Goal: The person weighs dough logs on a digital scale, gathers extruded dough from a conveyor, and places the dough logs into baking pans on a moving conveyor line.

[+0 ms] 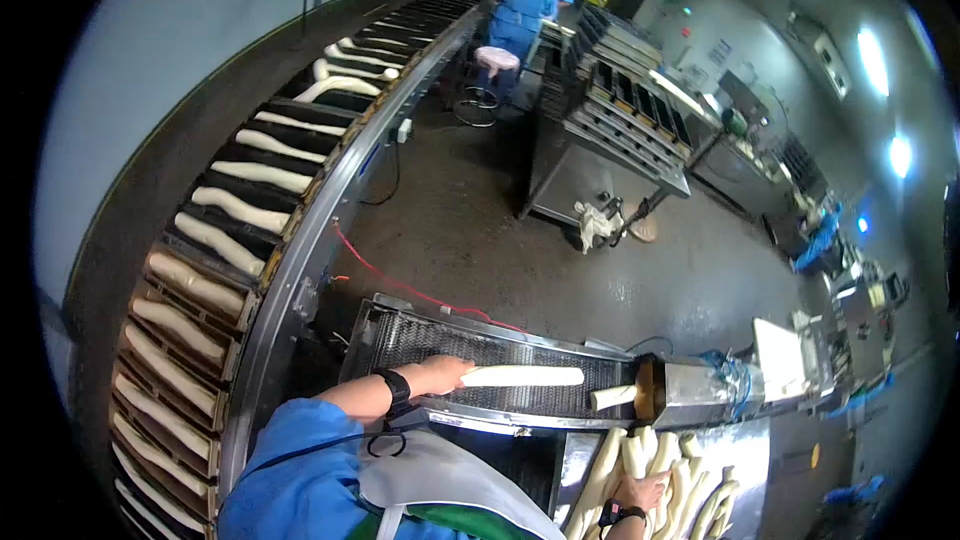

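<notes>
My left hand [443, 376], at the end of the arm with a dark watch, is closed round the near end of a long pale dough roll [525, 376]. That roll lies lengthwise along a metal mesh conveyor [415, 337]. Farther right on the mesh, a shorter dough piece [612, 397] sticks out of the machine outlet [650, 390]. My right hand [641, 490], a dark band at its wrist, reaches into a pile of dough rolls [604, 470] on a steel table [755, 440]. Its fingers curl over a roll there, partly hidden among the others.
On my left runs a long conveyor of dark trays [262, 198], most holding one dough strip, behind a metal rail [283, 315]. Two people in blue [527, 5] stand at its far end. Stacked trays [620, 105], a stool [497, 62] and a red cord [400, 285] are also around.
</notes>
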{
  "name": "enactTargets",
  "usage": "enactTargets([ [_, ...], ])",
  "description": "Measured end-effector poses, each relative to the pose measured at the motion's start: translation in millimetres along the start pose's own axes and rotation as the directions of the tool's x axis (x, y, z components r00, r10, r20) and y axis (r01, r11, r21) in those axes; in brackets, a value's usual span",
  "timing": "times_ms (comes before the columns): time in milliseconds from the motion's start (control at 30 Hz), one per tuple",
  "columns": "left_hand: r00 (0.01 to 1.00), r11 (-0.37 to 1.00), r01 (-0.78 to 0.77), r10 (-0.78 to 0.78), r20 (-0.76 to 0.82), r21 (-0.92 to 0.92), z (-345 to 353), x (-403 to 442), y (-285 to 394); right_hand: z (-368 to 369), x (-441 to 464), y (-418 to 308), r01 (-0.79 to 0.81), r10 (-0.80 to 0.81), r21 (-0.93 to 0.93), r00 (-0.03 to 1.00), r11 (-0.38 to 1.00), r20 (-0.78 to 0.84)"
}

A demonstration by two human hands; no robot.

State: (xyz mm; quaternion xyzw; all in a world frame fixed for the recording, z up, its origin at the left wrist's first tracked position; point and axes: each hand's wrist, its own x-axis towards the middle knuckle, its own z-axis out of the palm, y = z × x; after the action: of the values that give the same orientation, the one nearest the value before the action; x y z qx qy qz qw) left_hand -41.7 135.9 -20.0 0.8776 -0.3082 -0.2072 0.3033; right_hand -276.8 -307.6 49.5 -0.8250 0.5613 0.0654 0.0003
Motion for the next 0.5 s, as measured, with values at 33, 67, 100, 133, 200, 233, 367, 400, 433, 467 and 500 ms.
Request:
enactTargets([
  [33,1.0,1.0,0.023,-0.022,0.005,-0.016,1,-2,-7,3,3,-3,0.009,-0.01,-0.013,1.0,1.0,-0.009],
  [67,0.991,0.992,0.121,-0.119,0.065,-0.028,-18,-12,8,10,5,-5,0.024,-0.025,-0.024,0.999,0.999,-0.028],
  [100,0.998,0.998,0.064,-0.065,-0.025,-0.014,-6,-11,-6,15,5,-5,0.038,-0.041,-0.038,0.998,0.999,-0.058],
  [133,0.996,0.996,0.082,-0.083,-0.032,-0.038,1,-10,-14,20,3,-5,0.057,-0.061,-0.052,0.994,0.997,-0.088],
  [200,0.994,0.992,0.097,-0.1,-0.042,-0.076,-4,-17,-19,38,4,2,0.115,-0.127,-0.081,0.979,0.99,-0.161],
  [233,0.996,0.996,0.082,-0.083,-0.041,-0.031,-16,-26,-13,47,6,5,0.163,-0.179,-0.097,0.965,0.982,-0.19],
  [367,0.998,0.997,0.054,-0.052,-0.034,0.049,-20,-32,-23,21,-36,-13,0.506,-0.529,-0.185,0.842,0.842,-0.107],
  [400,0.998,0.998,0.049,-0.048,-0.031,0.046,-20,-33,-25,21,-39,-12,0.61,-0.623,-0.132,0.778,0.781,-0.087],
  [433,0.998,0.996,0.047,-0.044,-0.039,0.071,-22,-37,-31,29,-32,-21,0.516,-0.522,-0.106,0.853,0.85,-0.033],
  [467,0.998,0.993,0.051,-0.045,-0.051,0.104,-26,-40,-35,36,-25,-23,0.56,-0.56,-0.003,0.828,0.828,-0.011],
  [500,0.999,0.992,0.042,-0.038,-0.034,0.12,-29,-44,-38,21,-45,-38,0.589,-0.593,0.105,0.805,0.801,0.007],
])
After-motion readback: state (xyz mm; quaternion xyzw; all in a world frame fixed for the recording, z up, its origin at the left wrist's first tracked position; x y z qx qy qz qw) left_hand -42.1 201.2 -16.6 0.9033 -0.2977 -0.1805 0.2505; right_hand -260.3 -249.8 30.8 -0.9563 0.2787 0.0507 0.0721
